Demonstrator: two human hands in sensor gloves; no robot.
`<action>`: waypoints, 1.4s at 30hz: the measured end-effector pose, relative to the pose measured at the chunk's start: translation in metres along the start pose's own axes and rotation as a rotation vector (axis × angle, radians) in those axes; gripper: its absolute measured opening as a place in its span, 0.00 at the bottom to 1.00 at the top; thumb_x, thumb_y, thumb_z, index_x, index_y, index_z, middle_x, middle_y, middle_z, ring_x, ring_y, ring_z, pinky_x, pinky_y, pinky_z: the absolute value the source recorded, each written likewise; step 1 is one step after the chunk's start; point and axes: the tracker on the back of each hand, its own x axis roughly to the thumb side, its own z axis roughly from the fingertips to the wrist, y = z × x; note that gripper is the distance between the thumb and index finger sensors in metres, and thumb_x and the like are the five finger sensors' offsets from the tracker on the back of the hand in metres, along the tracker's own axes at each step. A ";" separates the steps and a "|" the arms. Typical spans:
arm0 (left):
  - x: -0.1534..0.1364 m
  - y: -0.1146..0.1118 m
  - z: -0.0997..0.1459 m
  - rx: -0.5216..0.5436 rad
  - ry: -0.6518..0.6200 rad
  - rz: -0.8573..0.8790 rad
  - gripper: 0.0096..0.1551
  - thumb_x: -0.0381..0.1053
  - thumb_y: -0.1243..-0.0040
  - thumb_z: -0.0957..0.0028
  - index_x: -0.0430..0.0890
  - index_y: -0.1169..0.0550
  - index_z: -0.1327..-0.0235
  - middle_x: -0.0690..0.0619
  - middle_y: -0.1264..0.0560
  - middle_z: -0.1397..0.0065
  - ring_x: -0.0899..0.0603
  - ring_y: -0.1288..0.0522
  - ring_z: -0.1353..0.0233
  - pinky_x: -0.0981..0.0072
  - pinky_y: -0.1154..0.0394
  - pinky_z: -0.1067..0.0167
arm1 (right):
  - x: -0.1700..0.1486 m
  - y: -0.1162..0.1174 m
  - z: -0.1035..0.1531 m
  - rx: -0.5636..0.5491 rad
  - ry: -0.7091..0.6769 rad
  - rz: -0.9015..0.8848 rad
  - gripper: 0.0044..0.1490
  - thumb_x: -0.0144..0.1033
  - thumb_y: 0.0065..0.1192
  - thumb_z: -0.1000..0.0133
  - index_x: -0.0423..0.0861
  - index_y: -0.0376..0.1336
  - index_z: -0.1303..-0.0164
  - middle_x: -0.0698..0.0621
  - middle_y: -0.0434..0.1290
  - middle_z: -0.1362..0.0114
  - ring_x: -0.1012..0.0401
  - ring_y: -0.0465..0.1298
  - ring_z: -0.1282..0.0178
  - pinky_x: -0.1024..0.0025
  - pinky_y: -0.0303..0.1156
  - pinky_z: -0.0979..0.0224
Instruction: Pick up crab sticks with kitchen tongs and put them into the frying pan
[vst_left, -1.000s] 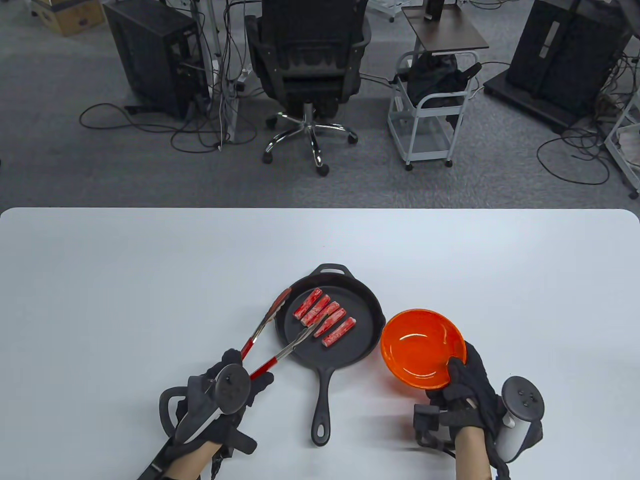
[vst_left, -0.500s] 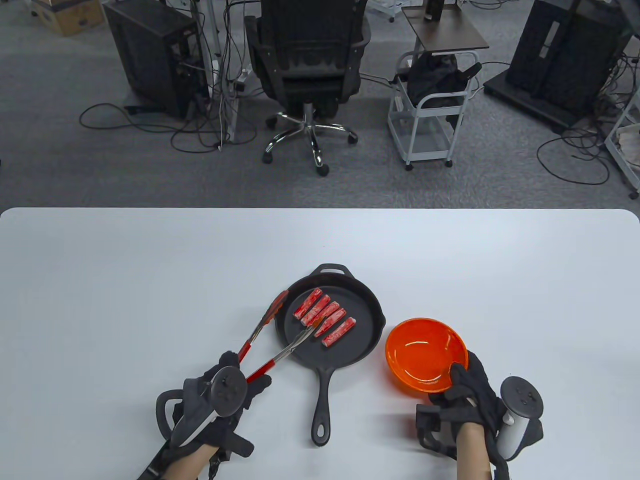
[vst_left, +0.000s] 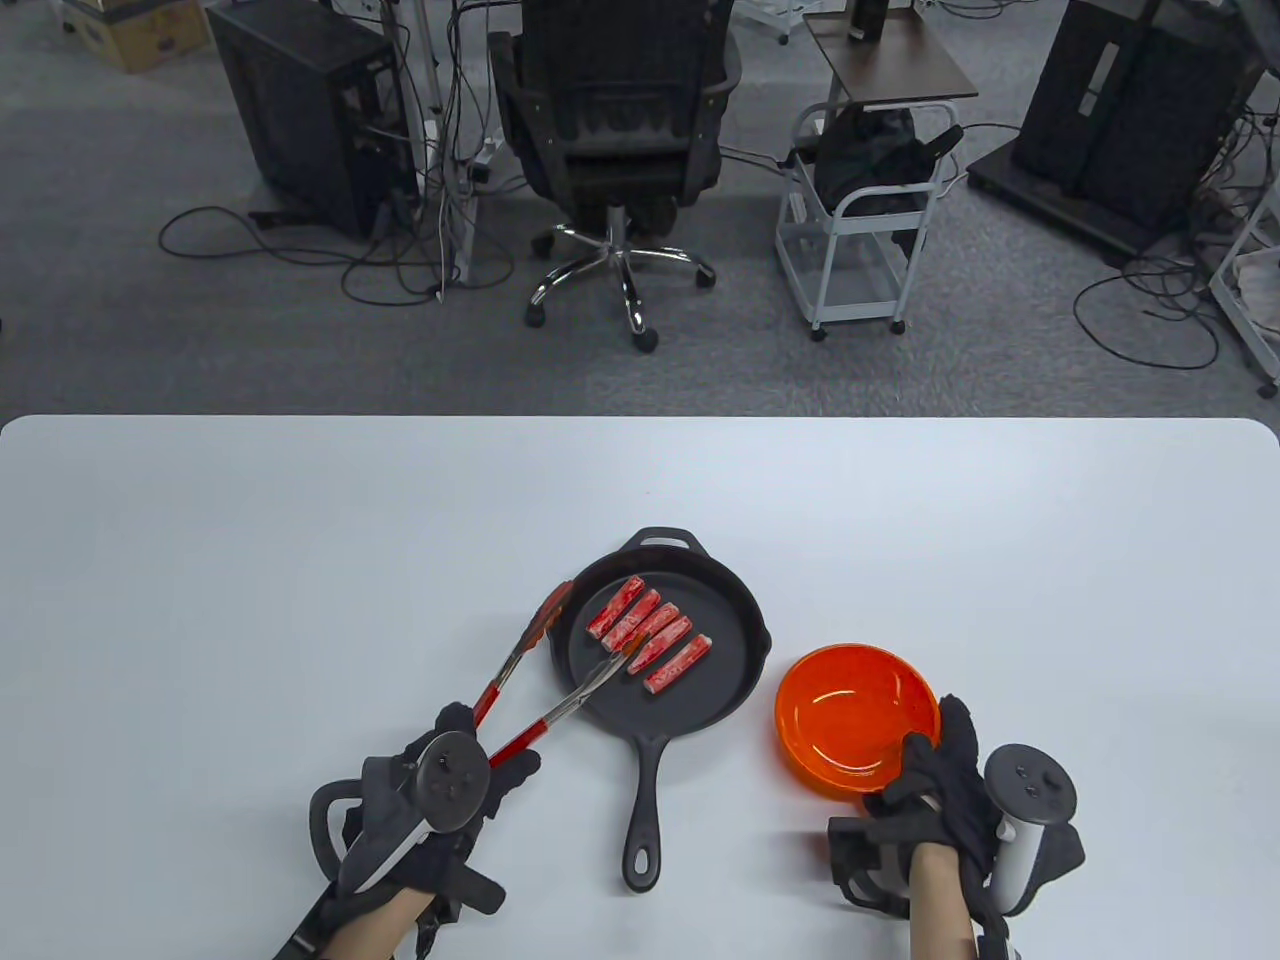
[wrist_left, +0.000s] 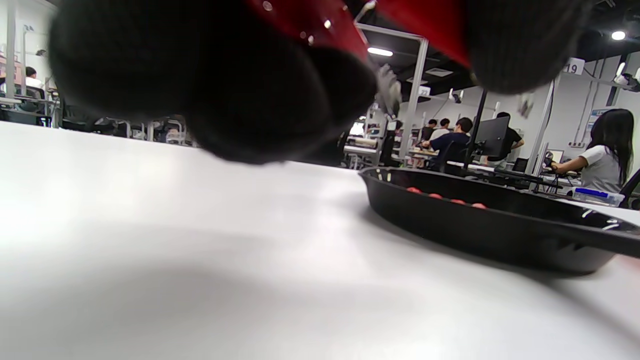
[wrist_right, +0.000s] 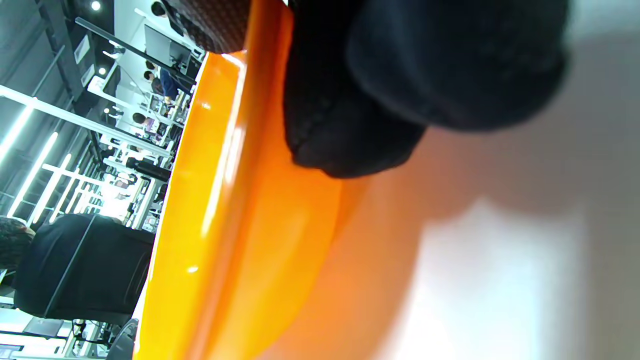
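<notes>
Several red-and-white crab sticks lie side by side in the black cast-iron frying pan, its handle pointing toward me. My left hand grips the red-handled steel tongs; the arms are spread, one tip left of the pan rim, the other over the pan beside the sticks. Nothing is between the tips. My right hand holds the empty orange bowl by its near rim, thumb inside. In the left wrist view the pan sits low on the table with stick tops showing. The right wrist view shows the bowl close up.
The white table stretches wide on all sides of the pan. Beyond its far edge stand an office chair, a small white cart and computer towers on the floor.
My right hand has drawn the orange bowl toward me and slightly right, away from the pan. My left hand and the tongs have pulled back a little toward me.
</notes>
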 end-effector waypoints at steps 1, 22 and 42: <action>0.000 0.000 0.000 -0.001 0.000 0.000 0.59 0.82 0.46 0.47 0.34 0.27 0.25 0.54 0.15 0.48 0.48 0.13 0.64 0.56 0.16 0.64 | 0.001 0.000 0.000 -0.003 -0.003 0.019 0.40 0.33 0.53 0.40 0.53 0.48 0.16 0.35 0.74 0.31 0.53 0.85 0.70 0.74 0.85 0.73; -0.003 0.000 -0.002 -0.028 0.004 0.007 0.60 0.82 0.45 0.48 0.34 0.27 0.25 0.53 0.15 0.48 0.48 0.13 0.64 0.56 0.16 0.64 | 0.015 0.001 0.001 0.005 -0.175 0.310 0.43 0.41 0.47 0.38 0.36 0.45 0.15 0.30 0.70 0.27 0.46 0.83 0.55 0.62 0.84 0.59; -0.005 0.001 -0.003 -0.016 0.007 0.007 0.60 0.82 0.45 0.48 0.34 0.27 0.25 0.53 0.15 0.48 0.48 0.13 0.64 0.56 0.16 0.64 | 0.069 0.003 0.070 -0.279 -0.935 0.736 0.42 0.56 0.46 0.41 0.49 0.56 0.18 0.41 0.63 0.17 0.37 0.63 0.21 0.35 0.65 0.27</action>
